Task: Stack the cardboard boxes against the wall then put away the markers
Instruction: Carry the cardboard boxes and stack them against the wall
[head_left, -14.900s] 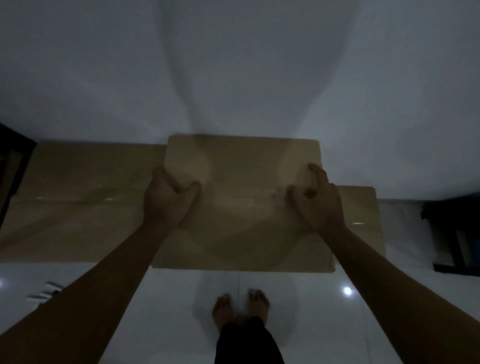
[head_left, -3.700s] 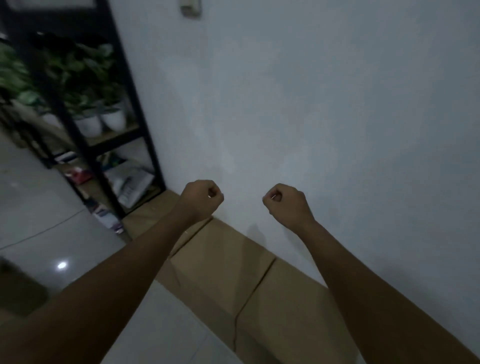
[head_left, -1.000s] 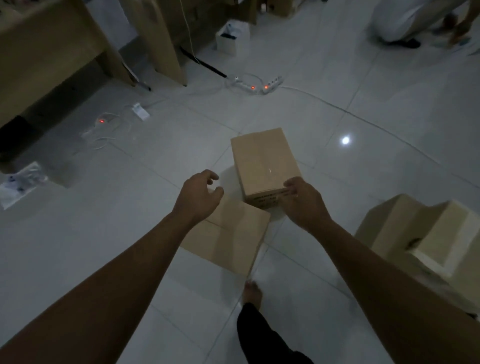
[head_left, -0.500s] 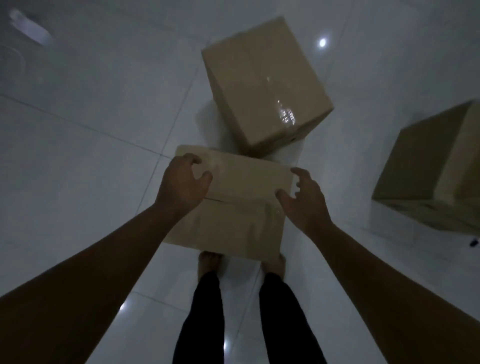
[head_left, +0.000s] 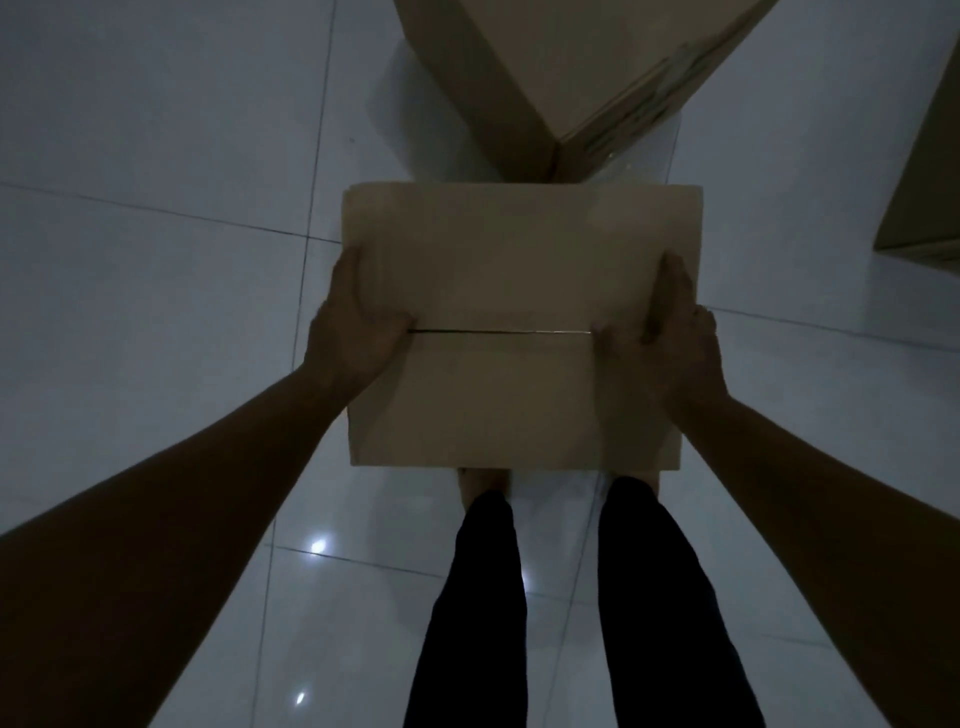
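Both hands grip a cardboard box above the tiled floor.

The pale tiled floor (head_left: 156, 156) fills the view. The closed box (head_left: 514, 270) sits between the hands: the left hand (head_left: 353, 322) clasps its left edge and the right hand (head_left: 670, 332) its right edge, thumbs on top at the flap seam. A second box (head_left: 561, 67) stands just beyond the hands, a third box (head_left: 930, 208) well off past the right hand. Dark trouser legs (head_left: 478, 597) stand below the hands.
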